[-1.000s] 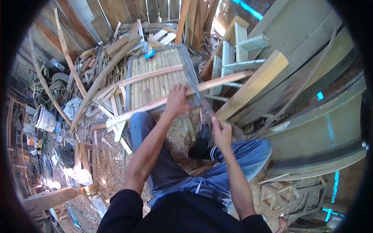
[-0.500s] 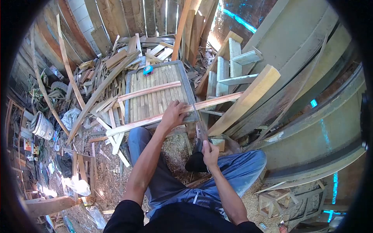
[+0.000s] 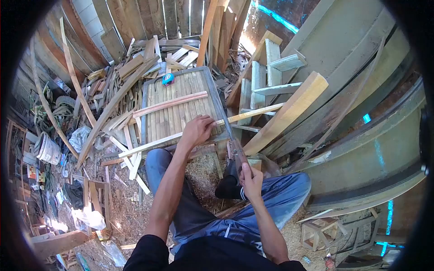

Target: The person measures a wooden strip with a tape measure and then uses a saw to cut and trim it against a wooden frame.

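A long, narrow wood strip (image 3: 156,142) lies slantwise over the front of a slatted wooden panel (image 3: 169,119) with a dark frame. My left hand (image 3: 198,130) is closed around the strip, close to the panel's right side. In my right hand (image 3: 251,179) is the handle of a hand saw (image 3: 237,145). Its blade points away from me and crosses the strip just right of my left hand. Farther up the panel rest a reddish wood strip (image 3: 172,104) and a blue tape measure (image 3: 168,79).
A thick upright board (image 3: 289,113) stands right of the panel, near the strip's far end. Behind it is a pale stepped wooden frame (image 3: 266,72). Scrap wood (image 3: 135,70) is heaped at the back left. A white bucket (image 3: 49,150) stands at far left, and shavings cover the floor.
The strip under my left hand has been turned, now showing a narrower, paler side instead of the reddish face. My right hand and the saw have shifted slightly, with the saw still across the strip.
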Action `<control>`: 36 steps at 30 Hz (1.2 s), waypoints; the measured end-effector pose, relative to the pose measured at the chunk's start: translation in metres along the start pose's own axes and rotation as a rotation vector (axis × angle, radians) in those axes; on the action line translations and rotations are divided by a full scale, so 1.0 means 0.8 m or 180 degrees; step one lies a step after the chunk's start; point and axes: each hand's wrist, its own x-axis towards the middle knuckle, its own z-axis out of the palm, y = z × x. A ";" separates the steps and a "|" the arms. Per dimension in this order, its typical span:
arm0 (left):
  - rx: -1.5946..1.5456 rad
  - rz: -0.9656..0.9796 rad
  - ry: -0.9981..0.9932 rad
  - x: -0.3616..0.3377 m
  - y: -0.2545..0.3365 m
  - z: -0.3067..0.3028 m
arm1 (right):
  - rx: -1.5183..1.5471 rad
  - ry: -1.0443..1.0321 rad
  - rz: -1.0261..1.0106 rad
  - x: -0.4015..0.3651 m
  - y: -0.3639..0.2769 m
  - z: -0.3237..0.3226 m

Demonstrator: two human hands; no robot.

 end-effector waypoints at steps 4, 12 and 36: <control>0.0137 -0.0143 0.0186 0.003 0.010 0.004 | -0.0045 -0.0010 -0.0053 0.006 -0.002 0.004; 0.0234 -0.0276 0.0106 0.004 0.008 0.011 | -0.0123 -0.0118 0.0051 0.009 -0.005 -0.010; 0.0338 -0.0408 -0.0102 0.002 0.019 0.013 | -0.0475 0.0022 -0.0403 0.037 0.014 0.018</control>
